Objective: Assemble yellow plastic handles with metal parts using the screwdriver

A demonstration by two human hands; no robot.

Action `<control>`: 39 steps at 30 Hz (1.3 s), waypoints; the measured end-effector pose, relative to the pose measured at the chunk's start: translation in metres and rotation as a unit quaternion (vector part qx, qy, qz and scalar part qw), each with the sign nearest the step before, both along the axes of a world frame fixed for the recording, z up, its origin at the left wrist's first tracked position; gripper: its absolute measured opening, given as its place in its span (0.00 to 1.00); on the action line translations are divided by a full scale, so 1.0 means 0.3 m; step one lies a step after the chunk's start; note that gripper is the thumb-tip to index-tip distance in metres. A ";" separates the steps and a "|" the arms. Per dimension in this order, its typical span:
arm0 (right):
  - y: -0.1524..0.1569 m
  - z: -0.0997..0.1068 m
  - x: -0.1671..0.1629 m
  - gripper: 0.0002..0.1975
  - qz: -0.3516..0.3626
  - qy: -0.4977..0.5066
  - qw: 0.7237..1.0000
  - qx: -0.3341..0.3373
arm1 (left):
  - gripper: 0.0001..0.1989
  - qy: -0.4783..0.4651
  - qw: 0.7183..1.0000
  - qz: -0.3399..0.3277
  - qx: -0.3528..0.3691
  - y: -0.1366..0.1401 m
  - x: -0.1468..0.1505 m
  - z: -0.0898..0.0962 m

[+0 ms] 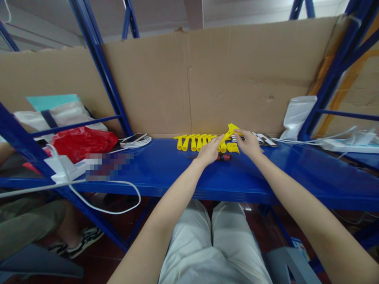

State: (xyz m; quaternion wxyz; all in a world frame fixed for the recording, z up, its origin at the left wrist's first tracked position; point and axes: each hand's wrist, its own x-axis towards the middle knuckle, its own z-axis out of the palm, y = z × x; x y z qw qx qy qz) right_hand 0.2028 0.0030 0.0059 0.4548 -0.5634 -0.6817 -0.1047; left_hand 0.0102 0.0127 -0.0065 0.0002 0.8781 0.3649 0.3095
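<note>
A yellow plastic piece with a tube-like handle and a wide flat head [233,127] is raised just above the blue bench, tilted. My left hand [207,152] is closed around its handle. At the head end, my right hand [249,143] pinches it, the fingertips partly hidden. Behind my left hand stands a row of several similar yellow pieces [194,142], partly covered by that hand. Small curved yellow parts [232,148] lie in a stack between my hands. Below them is a screwdriver [224,157] with a red and black handle, its shaft partly behind my left hand.
The blue bench [160,169] backs onto a cardboard panel [231,79]. To the left are a phone [134,138], coiled white cable [139,142], red bag [83,142] and power strip [77,169]. A white pouch [298,114] leans at the right post. Another person's leg shows lower left.
</note>
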 end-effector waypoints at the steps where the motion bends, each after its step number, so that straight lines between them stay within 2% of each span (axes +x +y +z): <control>1: 0.002 0.002 0.013 0.18 -0.020 0.014 1.000 0.013 | 0.36 -0.001 1.000 -0.001 0.000 -0.003 0.001 0.003; 7: 0.013 0.001 0.068 0.18 -0.073 0.106 0.991 0.044 | 0.33 -0.006 1.000 -0.028 0.005 0.000 0.002 0.001; 13: 0.019 -0.004 0.074 0.19 -0.110 0.115 0.987 0.014 | 0.26 0.000 0.998 -0.055 0.015 0.001 0.000 0.004; 18: 0.019 -0.004 0.074 0.23 -0.112 0.130 0.985 -0.002 | 0.21 0.013 0.998 -0.053 0.028 0.004 0.007 0.009; 21: 0.023 -0.005 0.075 0.27 -0.090 0.133 0.987 -0.009 | 0.21 -0.009 0.999 -0.012 0.040 0.018 0.009 0.008; 24: 0.029 -0.009 0.071 0.30 -0.046 0.137 0.989 -0.008 | 0.21 -0.045 0.996 0.056 0.046 0.039 0.000 0.007; 31: 0.065 -0.036 0.086 0.29 -0.016 0.112 0.994 -0.007 | 0.21 -0.098 0.975 0.199 0.010 0.101 -0.060 -0.005; 36: 0.107 -0.060 0.113 0.25 0.011 0.110 0.993 0.044 | 0.19 -0.091 0.967 0.237 -0.016 0.123 -0.077 -0.016; 39: 0.115 -0.066 0.116 0.24 0.015 0.112 0.993 0.041 | 0.21 -0.064 0.967 0.241 -0.045 0.117 -0.065 -0.017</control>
